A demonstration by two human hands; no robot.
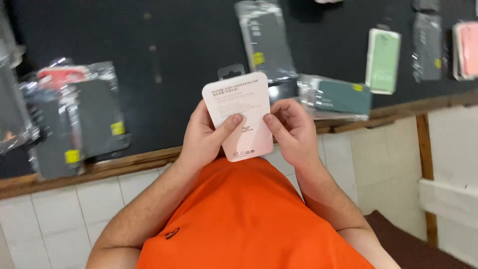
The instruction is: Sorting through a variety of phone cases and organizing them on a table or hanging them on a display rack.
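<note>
We've got the white phone case box (pixel 240 115) gripped in both hands, left hand (pixel 204 137) and right hand (pixel 293 130), thumbs on top, held above the dark counter (pixel 164 60) by our orange shirt (pixel 239 219).

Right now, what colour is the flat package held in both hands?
White fading to pale pink, seen in the head view: package.

Matt white card box (pixel 240 115); glossy clear plastic sleeves (pixel 264 42); matt dark worktop (pixel 174 60) edged in wood; glazed wall tiles (pixel 55 219).

Print on white pkg (pixel 240 114) too blurry to read; pink case (pixel 467 50) cut off at rt edge, fingers behind pkg hidden.
</note>
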